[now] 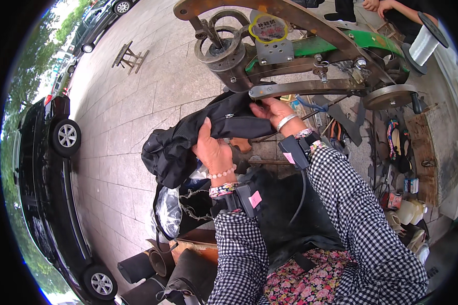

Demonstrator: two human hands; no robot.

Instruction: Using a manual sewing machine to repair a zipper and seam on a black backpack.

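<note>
A black fabric bag [178, 140], with a mesh part and a zip, hangs bunched between my two hands. My left hand [213, 150] grips its near side, thumb on top and the other fingers hidden behind the cloth. At the far side of the bag, my right hand [277, 112] pinches the fabric close under the lower arm of a hand-cranked sewing machine [310, 87]. Part of the bag lies beneath the machine's head; the needle area is hidden. A dark apron [295, 208] covers my lap.
A white thread spool [423, 47] and a crank wheel [392, 96] sit on the machine's right. Pliers [336, 133], scraps and a wooden box [425, 147] lie at right. Dark rolls [137, 264] stand lower left. Beyond are a small stool [130, 57], a parked black car [46, 193] and another person's hands [379, 6].
</note>
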